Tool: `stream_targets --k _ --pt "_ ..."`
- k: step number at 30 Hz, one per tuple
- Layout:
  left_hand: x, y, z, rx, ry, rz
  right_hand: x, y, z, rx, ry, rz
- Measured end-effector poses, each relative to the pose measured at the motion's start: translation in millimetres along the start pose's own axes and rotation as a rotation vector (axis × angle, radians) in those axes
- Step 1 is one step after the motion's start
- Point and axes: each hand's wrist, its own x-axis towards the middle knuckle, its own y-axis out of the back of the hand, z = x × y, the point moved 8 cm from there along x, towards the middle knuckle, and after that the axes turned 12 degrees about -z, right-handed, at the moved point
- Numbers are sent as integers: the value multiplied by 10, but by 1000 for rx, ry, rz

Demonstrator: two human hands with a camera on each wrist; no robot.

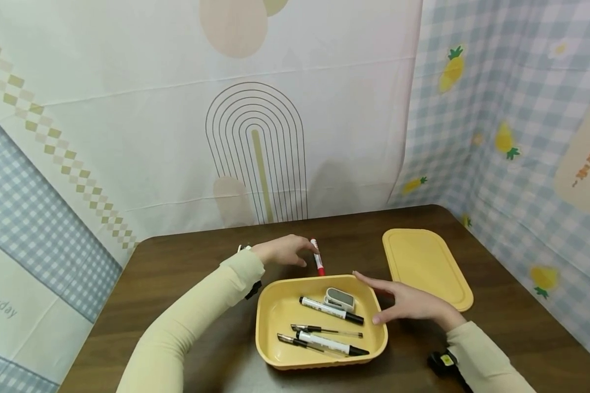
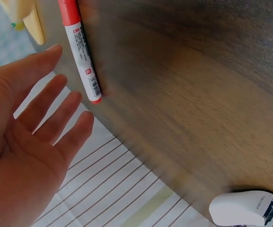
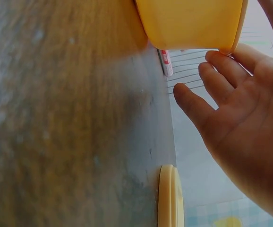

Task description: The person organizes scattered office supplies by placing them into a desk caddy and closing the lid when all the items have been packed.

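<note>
A red-capped white marker (image 1: 318, 257) lies behind the yellow box (image 1: 261, 327). My left hand (image 1: 287, 250) hovers beside that marker, fingers relaxed and apart; the left wrist view shows its palm (image 2: 30, 137) holding nothing. At the box's right end, my right hand (image 1: 408, 300) spreads its fingers and thumb along the rim, with a fingertip touching it in the right wrist view. Inside the box are a black-capped marker (image 1: 326, 309), a second one (image 1: 326, 343), two black pens, one in front of the other (image 1: 326, 331), and a grey-and-white oblong object (image 1: 340, 299).
A yellow lid (image 1: 425, 267) lies flat at the table's right. Left of the red-capped marker sits a small white rounded device (image 2: 243, 208), mostly hidden by my left wrist in the head view. Patterned cloth hangs behind the dark wooden table (image 1: 177, 273).
</note>
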Motion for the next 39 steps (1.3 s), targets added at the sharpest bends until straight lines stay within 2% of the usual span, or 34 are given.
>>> stream_targets --k 5,13,24,31,35,39 --pt "41 -4 41 23 -56 17 -21 21 -2 -6 -4 5" --pt "41 -162 34 37 -111 -10 -2 -17 -4 6 -19 5" --pt "96 -260 -46 49 -109 -10 -25 0 2 24 -29 1" --pt "165 -309 -93 -17 -105 -47 -20 -5 3 24 -41 -4" --pt "169 -303 -144 -18 -97 -25 -16 -6 -4 29 -41 -6" --pt "141 -277 -224 -17 -46 8 -19 0 -13 28 -40 -1"
